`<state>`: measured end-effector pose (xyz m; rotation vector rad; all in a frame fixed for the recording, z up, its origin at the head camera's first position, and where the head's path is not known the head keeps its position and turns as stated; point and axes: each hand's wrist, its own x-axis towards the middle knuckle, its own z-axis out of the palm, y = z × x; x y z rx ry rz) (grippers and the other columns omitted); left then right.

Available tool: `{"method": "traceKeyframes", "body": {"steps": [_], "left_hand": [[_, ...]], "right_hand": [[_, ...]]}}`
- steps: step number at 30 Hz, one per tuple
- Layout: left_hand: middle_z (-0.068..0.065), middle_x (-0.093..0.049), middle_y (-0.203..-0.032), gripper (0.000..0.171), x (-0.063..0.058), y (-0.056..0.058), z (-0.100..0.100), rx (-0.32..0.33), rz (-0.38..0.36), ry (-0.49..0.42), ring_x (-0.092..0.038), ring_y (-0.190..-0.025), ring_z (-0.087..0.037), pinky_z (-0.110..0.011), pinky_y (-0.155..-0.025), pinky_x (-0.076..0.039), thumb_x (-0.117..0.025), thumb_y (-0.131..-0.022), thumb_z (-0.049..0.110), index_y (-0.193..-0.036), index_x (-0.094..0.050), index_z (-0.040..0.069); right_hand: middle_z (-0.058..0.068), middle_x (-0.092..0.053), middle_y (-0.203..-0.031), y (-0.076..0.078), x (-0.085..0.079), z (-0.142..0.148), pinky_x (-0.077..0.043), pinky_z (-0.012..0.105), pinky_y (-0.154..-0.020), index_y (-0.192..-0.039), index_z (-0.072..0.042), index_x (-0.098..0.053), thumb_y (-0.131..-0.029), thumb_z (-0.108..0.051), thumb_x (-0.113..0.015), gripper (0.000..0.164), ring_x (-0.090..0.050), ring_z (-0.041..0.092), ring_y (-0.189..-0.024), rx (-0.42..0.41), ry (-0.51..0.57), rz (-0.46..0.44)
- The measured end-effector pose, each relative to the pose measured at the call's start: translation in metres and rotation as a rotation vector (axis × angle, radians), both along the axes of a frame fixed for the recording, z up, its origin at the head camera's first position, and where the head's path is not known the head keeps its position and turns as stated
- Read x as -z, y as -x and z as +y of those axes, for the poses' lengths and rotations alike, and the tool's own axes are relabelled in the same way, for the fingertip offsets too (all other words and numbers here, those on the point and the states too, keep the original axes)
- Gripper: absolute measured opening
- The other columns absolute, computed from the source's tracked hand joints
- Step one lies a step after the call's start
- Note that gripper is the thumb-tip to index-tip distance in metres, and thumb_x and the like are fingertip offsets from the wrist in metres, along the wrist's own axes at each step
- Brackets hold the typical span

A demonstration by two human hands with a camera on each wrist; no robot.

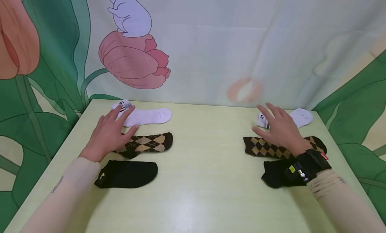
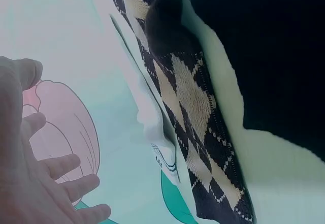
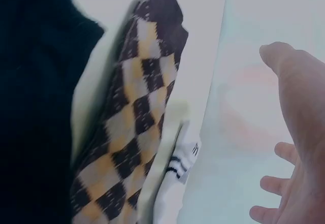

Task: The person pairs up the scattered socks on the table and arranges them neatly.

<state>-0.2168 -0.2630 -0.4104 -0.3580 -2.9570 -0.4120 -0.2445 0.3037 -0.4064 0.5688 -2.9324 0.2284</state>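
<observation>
My left hand [image 1: 110,134], fingers spread, hovers over the cuffs of a white sock [image 1: 150,116] and a brown argyle sock [image 1: 150,143] on the table's left side. Below them lies a black sock [image 1: 128,173]. On the right, my right hand [image 1: 281,129] is held with spread fingers above another white sock [image 1: 301,118] and a second argyle sock [image 1: 260,147], partly covering both. A second black sock [image 1: 272,172] is half hidden under that wrist. Both wrist views show a gap between the hand and the argyle sock [image 2: 190,97], [image 3: 139,102]; neither hand holds anything.
The socks lie on a pale table [image 1: 199,166], in a column on each side. Behind its far edge hangs a curtain [image 1: 205,52] printed with flowers, leaves and a white animal. A black band with a small device [image 1: 312,166] is strapped round the right wrist.
</observation>
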Motion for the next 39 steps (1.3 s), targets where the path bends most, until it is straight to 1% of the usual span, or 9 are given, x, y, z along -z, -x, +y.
{"method": "traceKeyframes", "body": {"steps": [2, 7, 13, 19, 22, 24, 29, 36, 39], "left_hand": [[-0.026, -0.024, -0.163, 0.073, -0.001, 0.002, 0.0, -0.002, -0.012, 0.0, -0.024, -0.147, -0.05, -0.076, -0.112, -0.015, -0.053, -0.102, 0.054, -0.163, -0.031, 0.022], [-0.028, -0.027, -0.162, 0.072, -0.002, 0.01, -0.001, 0.004, -0.011, -0.007, -0.027, -0.147, -0.05, -0.076, -0.111, -0.019, -0.053, -0.102, 0.053, -0.162, -0.031, 0.019], [-0.03, -0.029, -0.16, 0.074, -0.004, 0.023, -0.005, -0.005, 0.003, -0.013, -0.037, -0.138, -0.056, -0.073, -0.109, -0.028, -0.055, -0.102, 0.051, -0.163, -0.03, 0.017], [-0.029, -0.027, -0.162, 0.076, -0.006, 0.034, -0.01, -0.041, -0.039, -0.058, -0.033, -0.142, -0.054, -0.075, -0.108, -0.029, -0.055, -0.102, 0.05, -0.165, -0.024, 0.02], [-0.028, -0.029, -0.161, 0.076, -0.006, 0.038, -0.014, -0.045, -0.062, -0.085, -0.032, -0.143, -0.052, -0.074, -0.108, -0.03, -0.055, -0.102, 0.049, -0.165, -0.023, 0.02], [-0.027, -0.03, -0.161, 0.077, -0.007, 0.041, -0.015, -0.044, -0.085, -0.108, -0.031, -0.145, -0.05, -0.072, -0.11, -0.029, -0.055, -0.102, 0.049, -0.165, -0.022, 0.018], [-0.028, -0.029, -0.162, 0.078, -0.01, 0.053, -0.02, -0.058, -0.143, -0.164, -0.03, -0.146, -0.049, -0.07, -0.112, -0.027, -0.055, -0.103, 0.049, -0.164, -0.022, 0.014], [-0.031, -0.036, -0.156, 0.08, -0.006, 0.064, -0.026, -0.092, -0.179, -0.199, -0.041, -0.135, -0.048, -0.068, -0.11, -0.033, -0.056, -0.101, 0.05, -0.162, -0.025, 0.008], [-0.032, -0.037, -0.155, 0.08, -0.003, 0.069, -0.029, -0.094, -0.189, -0.19, -0.04, -0.136, -0.049, -0.067, -0.11, -0.033, -0.055, -0.101, 0.051, -0.161, -0.026, 0.006]], "right_hand": [[0.024, -0.027, -0.163, 0.003, -0.002, -0.006, -0.029, 0.07, -0.11, -0.163, -0.016, -0.029, -0.096, -0.053, -0.065, 0.084, -0.031, 0.052, -0.143, -0.004, -0.008, -0.002], [0.022, -0.025, -0.164, 0.011, -0.009, -0.023, -0.028, 0.07, -0.112, -0.163, -0.018, -0.027, -0.097, -0.052, -0.065, 0.084, -0.029, 0.051, -0.145, -0.015, -0.015, -0.019], [0.021, -0.025, -0.165, 0.021, -0.009, -0.043, -0.029, 0.07, -0.111, -0.163, -0.02, -0.027, -0.098, -0.052, -0.062, 0.082, -0.03, 0.051, -0.145, -0.06, 0.001, -0.029], [0.019, -0.026, -0.165, 0.029, -0.006, -0.068, -0.033, 0.069, -0.109, -0.163, -0.021, -0.028, -0.097, -0.052, -0.064, 0.081, -0.031, 0.048, -0.146, -0.117, 0.045, -0.043], [0.018, -0.025, -0.166, 0.033, -0.005, -0.083, -0.034, 0.068, -0.108, -0.163, -0.022, -0.028, -0.098, -0.052, -0.064, 0.081, -0.03, 0.048, -0.146, -0.147, 0.072, -0.087], [0.017, -0.024, -0.167, 0.035, -0.005, -0.093, -0.035, 0.067, -0.108, -0.164, -0.023, -0.027, -0.098, -0.052, -0.064, 0.081, -0.029, 0.047, -0.147, -0.161, 0.095, -0.136], [0.015, -0.023, -0.167, 0.041, -0.01, -0.117, -0.037, 0.064, -0.109, -0.164, -0.021, -0.027, -0.097, -0.051, -0.065, 0.082, -0.031, 0.047, -0.146, -0.206, 0.16, -0.222], [0.013, -0.024, -0.167, 0.05, -0.001, -0.143, -0.037, 0.062, -0.11, -0.164, -0.026, -0.025, -0.097, -0.054, -0.063, 0.082, -0.03, 0.046, -0.147, -0.216, 0.153, -0.277], [0.011, -0.024, -0.167, 0.051, 0.001, -0.153, -0.038, 0.062, -0.109, -0.164, -0.029, -0.024, -0.097, -0.056, -0.062, 0.082, -0.031, 0.045, -0.147, -0.22, 0.15, -0.304]]}}
